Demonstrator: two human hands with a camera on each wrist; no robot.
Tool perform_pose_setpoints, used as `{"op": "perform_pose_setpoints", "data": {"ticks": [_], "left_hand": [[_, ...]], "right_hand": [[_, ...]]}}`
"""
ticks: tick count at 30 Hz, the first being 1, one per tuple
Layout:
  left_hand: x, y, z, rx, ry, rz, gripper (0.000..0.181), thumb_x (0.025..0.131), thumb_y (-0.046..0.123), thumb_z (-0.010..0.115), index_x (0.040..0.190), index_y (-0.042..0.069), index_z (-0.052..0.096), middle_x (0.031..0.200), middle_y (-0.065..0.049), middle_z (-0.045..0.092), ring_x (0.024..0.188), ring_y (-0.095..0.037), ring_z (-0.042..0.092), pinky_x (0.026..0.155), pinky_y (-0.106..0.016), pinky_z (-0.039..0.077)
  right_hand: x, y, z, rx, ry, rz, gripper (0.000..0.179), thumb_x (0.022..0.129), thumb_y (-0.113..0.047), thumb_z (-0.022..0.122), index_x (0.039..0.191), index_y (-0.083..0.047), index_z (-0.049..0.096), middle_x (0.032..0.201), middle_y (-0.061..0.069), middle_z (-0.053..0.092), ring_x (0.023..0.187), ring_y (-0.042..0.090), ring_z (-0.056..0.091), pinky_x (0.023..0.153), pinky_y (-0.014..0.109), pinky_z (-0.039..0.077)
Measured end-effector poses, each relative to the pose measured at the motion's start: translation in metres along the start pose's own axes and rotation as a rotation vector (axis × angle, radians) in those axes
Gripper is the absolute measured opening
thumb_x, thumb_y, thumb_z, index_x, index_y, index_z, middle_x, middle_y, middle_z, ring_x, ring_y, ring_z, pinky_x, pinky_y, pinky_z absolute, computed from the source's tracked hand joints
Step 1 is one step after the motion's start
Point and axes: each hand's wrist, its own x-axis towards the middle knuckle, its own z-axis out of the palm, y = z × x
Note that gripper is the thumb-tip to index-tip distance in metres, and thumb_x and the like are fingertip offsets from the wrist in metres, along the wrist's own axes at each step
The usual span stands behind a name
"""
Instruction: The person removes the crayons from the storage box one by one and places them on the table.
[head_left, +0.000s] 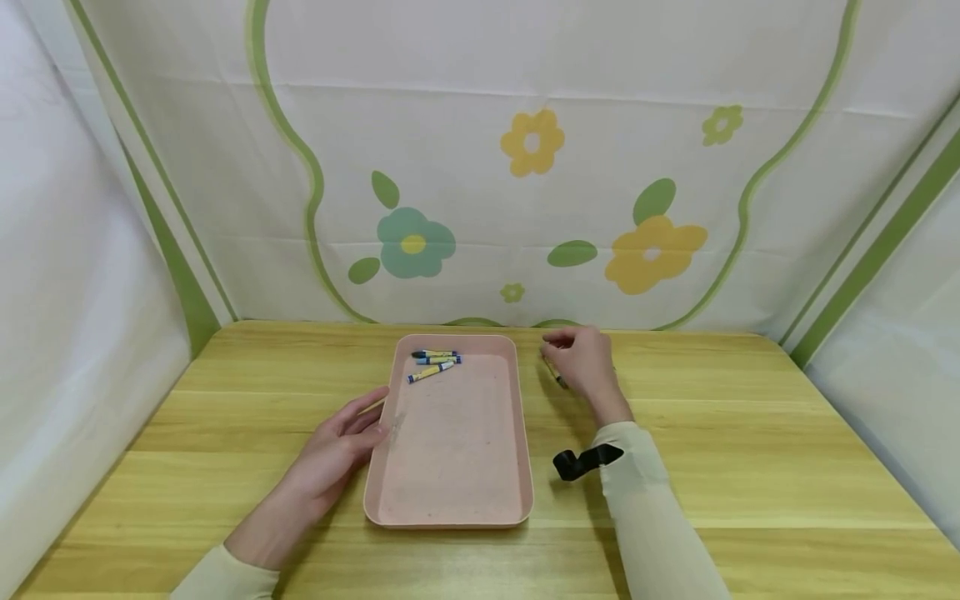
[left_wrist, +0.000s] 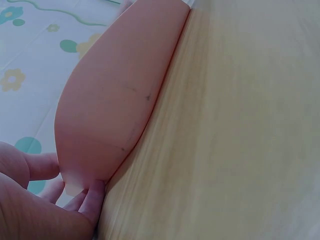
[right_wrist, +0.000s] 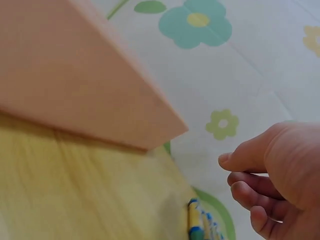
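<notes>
A shallow pink tray [head_left: 453, 450] lies lengthwise on the table. Inside its far left corner are three crayons [head_left: 431, 372] in yellow wrappers with blue ends. My left hand [head_left: 337, 450] rests against the tray's left side, fingertips and thumb at the rim; the left wrist view shows its fingers [left_wrist: 95, 200] on the outer wall. To the right of the tray, my right hand [head_left: 581, 358] hovers low with loosely bent fingers and nothing visible between them. More crayons [right_wrist: 195, 220] lie on the table beneath it, one crayon [head_left: 553, 371] showing past the hand, the others mostly hidden.
The wooden table [head_left: 720, 467] ends at the back against a white cloth [head_left: 465, 167] printed with flowers and leaves. White cloth also hangs on both sides. A black strap [head_left: 588, 461] sits at the right sleeve's cuff.
</notes>
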Motion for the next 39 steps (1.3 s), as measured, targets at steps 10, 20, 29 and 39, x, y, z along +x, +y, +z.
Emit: {"op": "perform_pose_setpoints", "data": {"ticks": [10, 20, 29, 39], "left_hand": [[0.002, 0.000, 0.001, 0.002, -0.002, 0.004, 0.063, 0.107, 0.010, 0.059, 0.166, 0.017, 0.037, 0.173, -0.016, 0.033, 0.157, -0.030, 0.036, 0.097, -0.014, 0.050], [0.003, 0.000, 0.002, 0.016, -0.004, 0.000, 0.063, 0.107, 0.010, 0.060, 0.165, 0.018, 0.037, 0.173, -0.015, 0.032, 0.158, -0.030, 0.036, 0.099, -0.016, 0.049], [0.004, 0.000, 0.002, 0.015, -0.005, 0.007, 0.064, 0.106, 0.009, 0.059, 0.166, 0.017, 0.037, 0.173, -0.016, 0.032, 0.158, -0.030, 0.035, 0.098, -0.014, 0.049], [0.003, -0.001, 0.002, 0.019, 0.002, 0.000, 0.063, 0.107, 0.010, 0.059, 0.165, 0.017, 0.038, 0.173, -0.016, 0.033, 0.157, -0.031, 0.037, 0.099, -0.016, 0.049]], "right_hand": [[-0.001, -0.014, -0.011, 0.049, -0.013, -0.032, 0.024, 0.100, -0.027, 0.073, 0.117, -0.013, 0.082, 0.113, 0.011, 0.080, 0.106, 0.029, 0.073, 0.091, 0.046, 0.060], [-0.004, -0.024, -0.019, 0.088, -0.021, -0.055, 0.028, 0.101, -0.031, 0.072, 0.121, -0.013, 0.080, 0.111, 0.010, 0.078, 0.099, 0.027, 0.071, 0.079, 0.037, 0.059], [-0.006, -0.027, -0.022, 0.144, -0.019, -0.064, 0.028, 0.099, -0.032, 0.075, 0.121, -0.016, 0.081, 0.115, 0.009, 0.079, 0.102, 0.026, 0.073, 0.085, 0.041, 0.060], [-0.006, -0.030, -0.017, 0.171, -0.044, -0.074, 0.026, 0.100, -0.029, 0.075, 0.121, -0.015, 0.081, 0.113, 0.010, 0.079, 0.102, 0.026, 0.070, 0.079, 0.032, 0.057]]}}
